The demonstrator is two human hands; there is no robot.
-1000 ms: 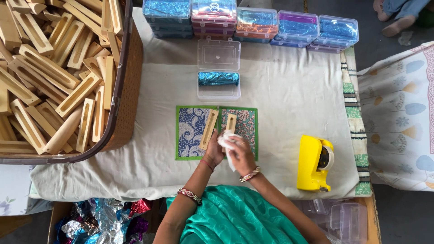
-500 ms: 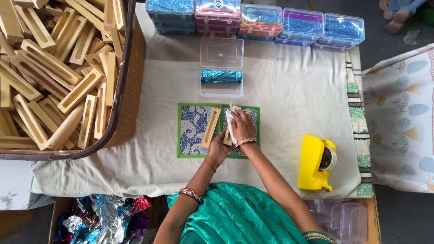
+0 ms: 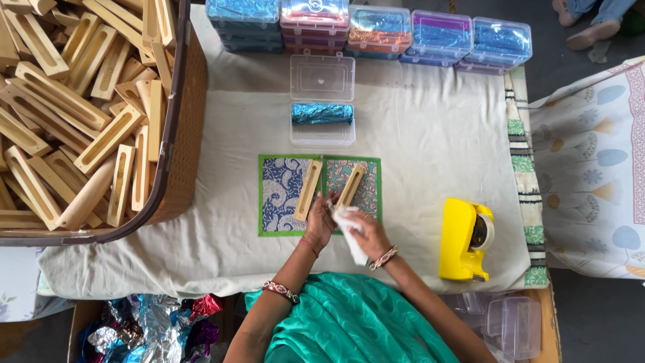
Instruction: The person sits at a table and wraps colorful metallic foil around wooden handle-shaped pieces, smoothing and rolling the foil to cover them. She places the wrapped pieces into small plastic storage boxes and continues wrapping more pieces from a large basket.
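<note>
White cloth point(image 3: 351, 232) in right hand point(image 3: 366, 235)

- The right hand point(image 3: 366, 232) holds a white cloth point(image 3: 351, 232) against a wooden holder point(image 3: 351, 186).
- The left hand point(image 3: 321, 222) steadies it on the patterned mat point(image 3: 319, 195).

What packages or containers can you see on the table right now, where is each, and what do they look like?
Open clear box: table centre, lid back, holding a blue foil-wrapped roll.
Stacked clear boxes: row along far edge, rectangular, blue, pink, orange and purple foil inside.
Empty clear boxes: near right corner, below table edge.
Patterned sheets: green-bordered, blue and green, under the wooden pieces by both hands.
</note>
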